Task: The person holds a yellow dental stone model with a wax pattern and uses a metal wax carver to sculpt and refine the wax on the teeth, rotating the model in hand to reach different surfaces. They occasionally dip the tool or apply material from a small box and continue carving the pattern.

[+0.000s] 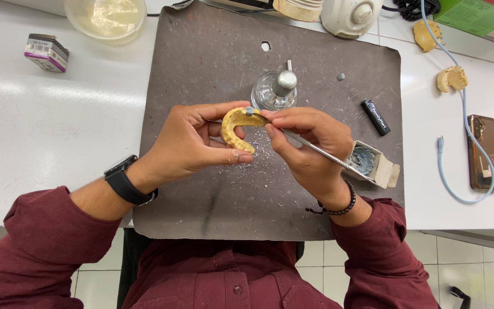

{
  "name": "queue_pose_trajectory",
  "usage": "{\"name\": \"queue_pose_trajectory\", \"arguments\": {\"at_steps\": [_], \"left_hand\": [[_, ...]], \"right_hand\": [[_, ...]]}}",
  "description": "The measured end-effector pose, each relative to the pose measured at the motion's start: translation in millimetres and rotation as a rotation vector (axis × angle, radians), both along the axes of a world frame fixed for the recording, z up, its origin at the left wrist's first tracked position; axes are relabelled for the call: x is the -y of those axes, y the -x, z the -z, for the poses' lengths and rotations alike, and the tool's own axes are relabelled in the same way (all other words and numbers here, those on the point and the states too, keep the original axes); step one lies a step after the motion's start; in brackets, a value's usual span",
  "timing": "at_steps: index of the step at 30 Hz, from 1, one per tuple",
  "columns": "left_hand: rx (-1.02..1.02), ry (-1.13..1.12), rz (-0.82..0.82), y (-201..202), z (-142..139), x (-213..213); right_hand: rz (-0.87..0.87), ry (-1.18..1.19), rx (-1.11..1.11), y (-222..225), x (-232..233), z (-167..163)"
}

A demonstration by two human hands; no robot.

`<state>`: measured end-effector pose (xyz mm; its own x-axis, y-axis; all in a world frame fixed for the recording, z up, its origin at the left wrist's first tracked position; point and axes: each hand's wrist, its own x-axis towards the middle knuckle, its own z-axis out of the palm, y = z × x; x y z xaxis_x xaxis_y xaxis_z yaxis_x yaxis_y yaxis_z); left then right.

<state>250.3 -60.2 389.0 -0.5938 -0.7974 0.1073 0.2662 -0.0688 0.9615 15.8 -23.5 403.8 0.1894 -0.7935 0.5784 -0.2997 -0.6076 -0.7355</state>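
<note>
The left hand (192, 143) is gripping a yellow horseshoe-shaped dental cast (236, 127) above the dark mat (212, 68), while the right hand (307, 143) is pinching a thin metal instrument (321, 153) against it. The cast looks stiff, brittle, best held by its outer edges.

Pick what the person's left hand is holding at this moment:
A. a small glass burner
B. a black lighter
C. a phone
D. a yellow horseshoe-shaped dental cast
D: the left hand grips the yellow horseshoe-shaped dental cast over the dark mat, while the right hand works a thin metal tool against it.
</note>
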Motion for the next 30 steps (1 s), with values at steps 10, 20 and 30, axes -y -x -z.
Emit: {"name": "queue_pose_trajectory", "arguments": {"at_steps": [10,20,30], "left_hand": [[0.021,-0.089,0.022,2,-2,-3],[0.009,-0.118,0.030,2,1,0],[-0.028,-0.179,0.068,-3,7,3]], "right_hand": [[-0.043,0.061,-0.027,-7,-5,3],[-0.008,0.150,-0.144,-8,-2,-5],[-0.035,-0.190,0.316,23,12,-27]]}}
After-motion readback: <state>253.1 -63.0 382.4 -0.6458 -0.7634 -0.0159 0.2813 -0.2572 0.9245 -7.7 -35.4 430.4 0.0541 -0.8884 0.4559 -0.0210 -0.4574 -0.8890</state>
